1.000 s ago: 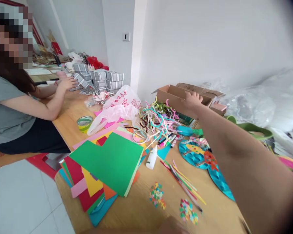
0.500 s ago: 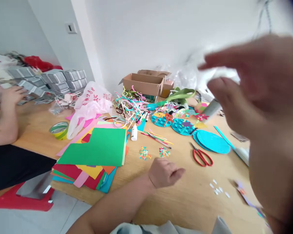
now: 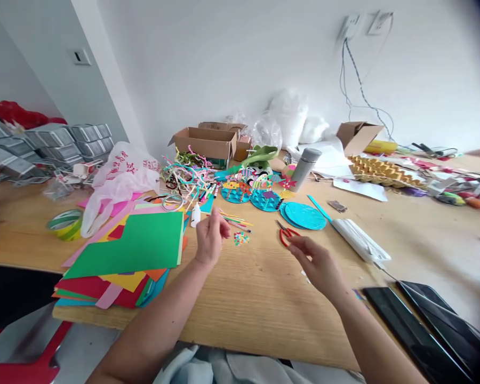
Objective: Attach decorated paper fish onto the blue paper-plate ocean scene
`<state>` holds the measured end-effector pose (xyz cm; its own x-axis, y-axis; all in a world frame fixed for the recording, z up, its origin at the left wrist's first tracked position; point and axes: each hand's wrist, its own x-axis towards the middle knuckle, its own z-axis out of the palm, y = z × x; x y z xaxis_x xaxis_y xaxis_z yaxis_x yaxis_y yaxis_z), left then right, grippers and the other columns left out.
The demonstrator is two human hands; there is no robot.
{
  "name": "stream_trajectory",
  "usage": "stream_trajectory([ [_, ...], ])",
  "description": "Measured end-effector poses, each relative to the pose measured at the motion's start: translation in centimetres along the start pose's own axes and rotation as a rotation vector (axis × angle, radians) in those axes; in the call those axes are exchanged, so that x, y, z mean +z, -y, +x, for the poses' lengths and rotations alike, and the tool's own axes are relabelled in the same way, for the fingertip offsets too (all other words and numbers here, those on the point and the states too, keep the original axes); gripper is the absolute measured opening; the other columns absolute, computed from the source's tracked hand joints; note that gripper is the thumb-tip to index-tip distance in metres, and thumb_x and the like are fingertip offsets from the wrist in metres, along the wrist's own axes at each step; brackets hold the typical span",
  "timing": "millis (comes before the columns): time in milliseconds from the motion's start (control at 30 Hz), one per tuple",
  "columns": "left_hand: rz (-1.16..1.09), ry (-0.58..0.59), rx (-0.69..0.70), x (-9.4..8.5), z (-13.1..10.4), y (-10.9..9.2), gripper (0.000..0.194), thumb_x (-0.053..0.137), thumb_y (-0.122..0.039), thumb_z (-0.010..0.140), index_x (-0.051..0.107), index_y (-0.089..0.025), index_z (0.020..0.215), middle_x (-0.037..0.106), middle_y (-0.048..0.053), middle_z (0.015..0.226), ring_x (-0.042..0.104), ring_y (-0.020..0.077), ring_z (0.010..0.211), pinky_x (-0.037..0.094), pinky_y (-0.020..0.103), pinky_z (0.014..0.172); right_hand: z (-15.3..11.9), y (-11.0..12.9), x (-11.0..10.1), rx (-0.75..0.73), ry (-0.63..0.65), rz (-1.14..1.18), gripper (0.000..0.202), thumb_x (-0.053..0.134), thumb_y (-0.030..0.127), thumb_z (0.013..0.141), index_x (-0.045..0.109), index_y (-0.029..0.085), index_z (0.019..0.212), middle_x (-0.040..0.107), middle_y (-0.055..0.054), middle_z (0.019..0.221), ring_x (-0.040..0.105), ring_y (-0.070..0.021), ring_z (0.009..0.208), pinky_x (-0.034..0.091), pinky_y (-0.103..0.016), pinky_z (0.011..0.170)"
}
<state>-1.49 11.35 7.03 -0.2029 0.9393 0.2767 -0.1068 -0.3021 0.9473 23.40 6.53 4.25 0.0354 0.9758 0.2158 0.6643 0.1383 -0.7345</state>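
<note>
- Red scissors (image 3: 283,230) are seen right of centre, partly covered by the fingers of the nearer right hand (image 3: 319,265); whether gripped cannot be told.
- Their long axis is slanted, tips to upper left.
- At centre, the left hand (image 3: 209,239) is seen, fingers loosely curled, nothing visibly held.
- Tabletop (image 3: 244,304): blue discs (image 3: 307,215) are laid just upper right, confetti (image 3: 241,238) left.

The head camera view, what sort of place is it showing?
Probably a craft workroom: there's a wooden table with stacked coloured paper, a tangle of fuzzy stems and red-handled scissors.
</note>
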Motion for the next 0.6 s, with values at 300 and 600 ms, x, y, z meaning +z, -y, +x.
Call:
stream_trajectory([
  [300,0.205,-0.219,0.165,-3.8,1.2,2.9,0.06,0.037,-0.056,0.092,0.054,-0.018,0.049,0.052,0.001,0.044,0.049,0.0099,0.041,0.037,0.022,0.043,8.9,2.9,9.1,-0.19,0.25,-0.517,0.022,0.046,0.023,0.092,0.067,0.016,0.094,0.068,-0.01,0.096,0.062,-0.0197,0.092,0.041,-0.026,0.075],
  [600,0.425,-0.06,0.212,-3.8,0.3,4.9,0.059,0.032,-0.05,0.095,0.053,-0.019,0.05,0.054,0.001,0.045,0.053,0.0107,0.042,0.04,0.022,0.046,9.7,1.1,11.1,-0.204,0.197,-0.606,0.021,0.043,0.012,0.09,0.063,0.014,0.093,0.064,-0.012,0.094,0.056,-0.0211,0.091,0.037,-0.027,0.08],
])
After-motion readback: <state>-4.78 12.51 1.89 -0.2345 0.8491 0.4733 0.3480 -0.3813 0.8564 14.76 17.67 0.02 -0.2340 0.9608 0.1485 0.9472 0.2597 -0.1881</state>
